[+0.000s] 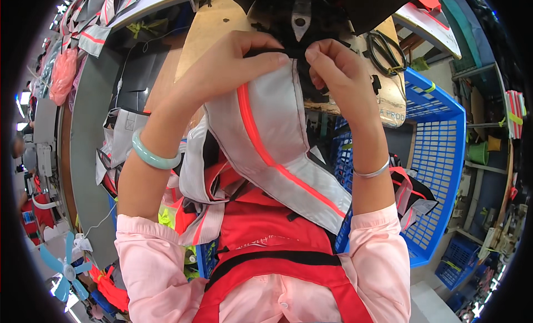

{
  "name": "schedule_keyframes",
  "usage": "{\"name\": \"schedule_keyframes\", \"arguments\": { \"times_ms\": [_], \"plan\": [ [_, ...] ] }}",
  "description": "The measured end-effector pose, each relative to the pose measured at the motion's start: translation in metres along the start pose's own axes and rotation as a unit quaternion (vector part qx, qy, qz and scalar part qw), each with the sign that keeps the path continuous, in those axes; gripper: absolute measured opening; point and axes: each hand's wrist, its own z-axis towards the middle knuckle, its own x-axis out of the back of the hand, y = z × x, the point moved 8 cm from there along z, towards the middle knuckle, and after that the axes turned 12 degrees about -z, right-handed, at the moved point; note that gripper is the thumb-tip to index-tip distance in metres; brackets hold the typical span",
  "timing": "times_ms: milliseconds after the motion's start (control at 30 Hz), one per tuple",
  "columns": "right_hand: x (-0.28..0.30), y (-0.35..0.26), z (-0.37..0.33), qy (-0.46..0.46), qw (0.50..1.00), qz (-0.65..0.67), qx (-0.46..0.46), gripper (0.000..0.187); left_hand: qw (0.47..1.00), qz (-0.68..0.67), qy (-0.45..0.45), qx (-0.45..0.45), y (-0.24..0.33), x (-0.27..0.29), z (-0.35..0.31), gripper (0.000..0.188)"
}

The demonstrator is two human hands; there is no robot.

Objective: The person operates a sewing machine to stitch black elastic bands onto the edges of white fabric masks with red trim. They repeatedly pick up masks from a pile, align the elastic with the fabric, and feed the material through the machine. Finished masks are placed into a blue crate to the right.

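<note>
A grey reflective fabric piece (272, 109) with a bright orange-red stripe hangs from my hands and drapes down over my lap. Its top edge meets a black strip (272, 52) just under the metal part (301, 23) of a dark sewing machine. My left hand (239, 67) pinches that top edge between thumb and fingers. On the other side, my right hand (336, 70) is closed, thumb against forefinger, at the strip's right part by the fabric's corner. The dark machine hides what lies directly beneath it.
At my right stands a blue plastic crate (456, 173) with fabric pieces inside. A black looped item (388, 53) lies on the wooden table (208, 28). More grey and orange pieces (125, 134) are piled at my left. A light-blue fan (68, 270) is at lower left.
</note>
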Motion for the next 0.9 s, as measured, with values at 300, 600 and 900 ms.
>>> {"name": "schedule_keyframes", "arguments": {
  "times_ms": [300, 600, 900],
  "plan": [
    [-0.006, 0.013, 0.011, -0.006, 0.992, 0.121, -0.043, 0.02, 0.988, -0.135, 0.027, 0.071, -0.018, 0.005, 0.009, 0.037],
    [-0.012, 0.013, 0.012, 0.018, 0.961, 0.266, -0.071, 0.014, 0.948, -0.293, 0.071, 0.1, -0.028, 0.005, 0.006, 0.038],
    [0.021, 0.006, 0.008, 0.083, 0.979, 0.185, 0.026, 0.014, 0.965, -0.24, 0.035, 0.094, -0.029, 0.009, 0.001, 0.03]
  ]
}}
